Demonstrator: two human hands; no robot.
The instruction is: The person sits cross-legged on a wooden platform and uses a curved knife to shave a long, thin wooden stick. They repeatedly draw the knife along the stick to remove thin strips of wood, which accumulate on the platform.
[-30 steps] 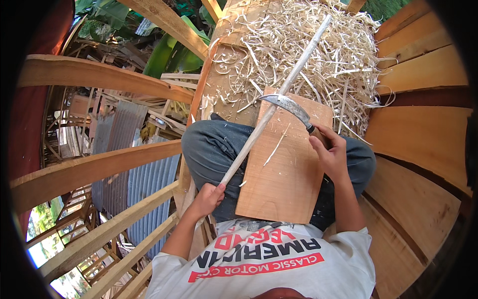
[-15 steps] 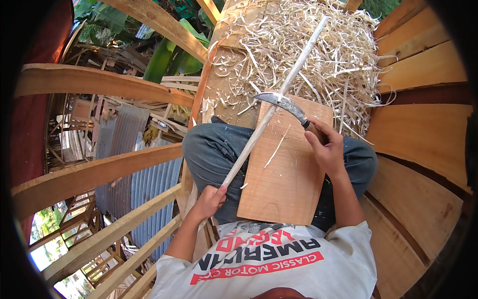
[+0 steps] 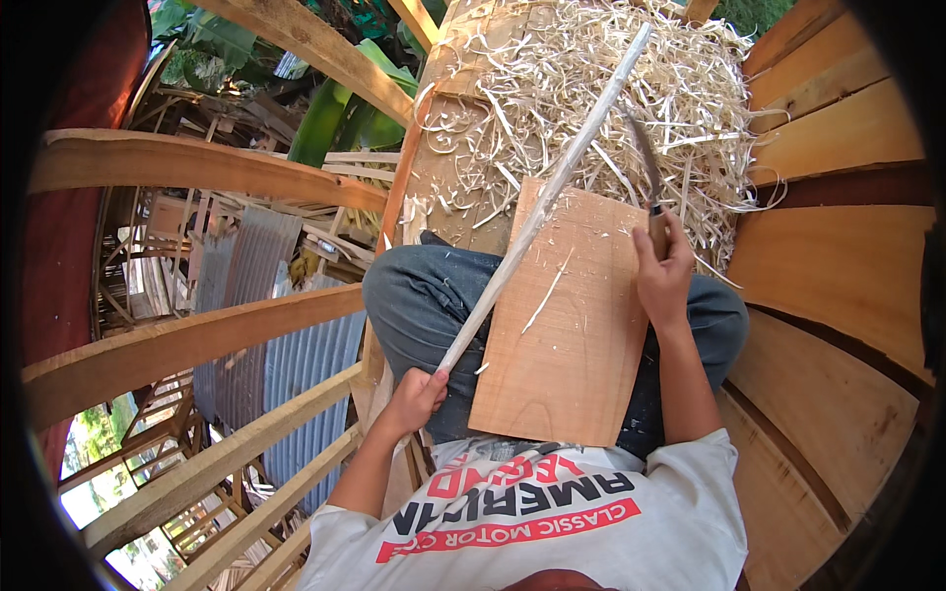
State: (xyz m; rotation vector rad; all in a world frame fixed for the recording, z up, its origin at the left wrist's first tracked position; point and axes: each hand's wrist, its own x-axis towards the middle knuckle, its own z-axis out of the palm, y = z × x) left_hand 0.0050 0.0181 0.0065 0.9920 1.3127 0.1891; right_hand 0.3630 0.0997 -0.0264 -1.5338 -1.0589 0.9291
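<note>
My left hand (image 3: 420, 398) is wrapped round the near end of a long pale wooden stick (image 3: 537, 212). The stick slants away to the upper right, crossing over the board on my lap. In my right hand (image 3: 666, 271) is the wooden handle of a sickle (image 3: 646, 163). Its curved dark blade points away from me, to the right of the stick and apart from it. A flat brown wooden board (image 3: 562, 364) lies across my crossed legs, with a thin sliver of wood (image 3: 548, 289) and small crumbs on it.
A thick heap of curly wood shavings (image 3: 690, 89) covers much of the plank floor (image 3: 458, 128) ahead. Wooden slats (image 3: 828, 246) wall the right side. Open railing bars (image 3: 197, 330) run along the left, with corrugated metal sheets (image 3: 310, 364) and scrap wood below.
The sickle has come off the stick and swung to the right, its blade turning from crosswise to pointing away. My left hand and the stick have stayed nearly still.
</note>
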